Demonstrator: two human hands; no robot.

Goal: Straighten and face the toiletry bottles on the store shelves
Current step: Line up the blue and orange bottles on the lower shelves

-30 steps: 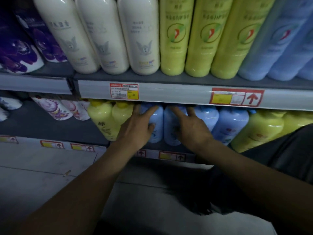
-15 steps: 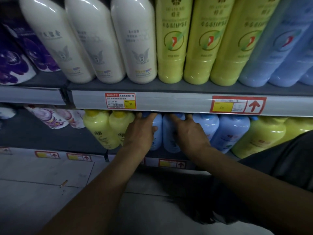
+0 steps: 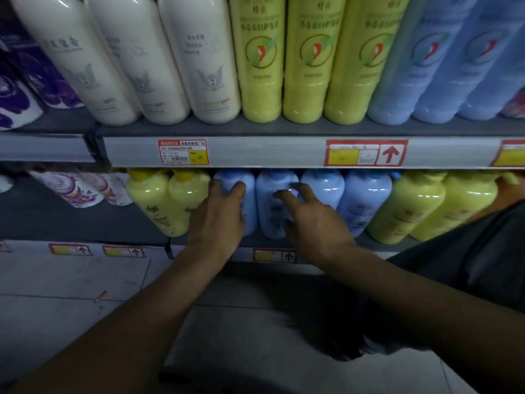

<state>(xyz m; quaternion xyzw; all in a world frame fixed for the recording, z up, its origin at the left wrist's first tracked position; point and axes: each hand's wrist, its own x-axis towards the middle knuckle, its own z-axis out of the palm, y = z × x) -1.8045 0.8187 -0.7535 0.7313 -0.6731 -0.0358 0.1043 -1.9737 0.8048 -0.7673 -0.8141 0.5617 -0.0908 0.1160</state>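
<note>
On the lower shelf [image 3: 250,242] a row of short light-blue bottles stands between yellow ones. My left hand [image 3: 218,220] wraps the front of the leftmost blue bottle [image 3: 249,206], with its fingertips up on the bottle's shoulder. My right hand [image 3: 315,223] lies with its fingers spread against the second blue bottle [image 3: 270,217], touching it only with the fingertips. Two more blue bottles [image 3: 366,194] stand upright to the right. The caps are hidden under the upper shelf rail [image 3: 270,152].
Yellow bottles flank the blue ones at left [image 3: 153,200] and right [image 3: 412,206]. The upper shelf holds tall white [image 3: 204,66], yellow [image 3: 261,66] and blue bottles [image 3: 420,66], with purple packs [image 3: 17,95] at far left. Grey floor tiles [image 3: 56,308] lie below; my dark clothing [image 3: 468,251] is at right.
My right hand has loosened from the second blue bottle and spread its fingers. My left hand stays on the leftmost blue bottle. The view has tilted slightly downward.
</note>
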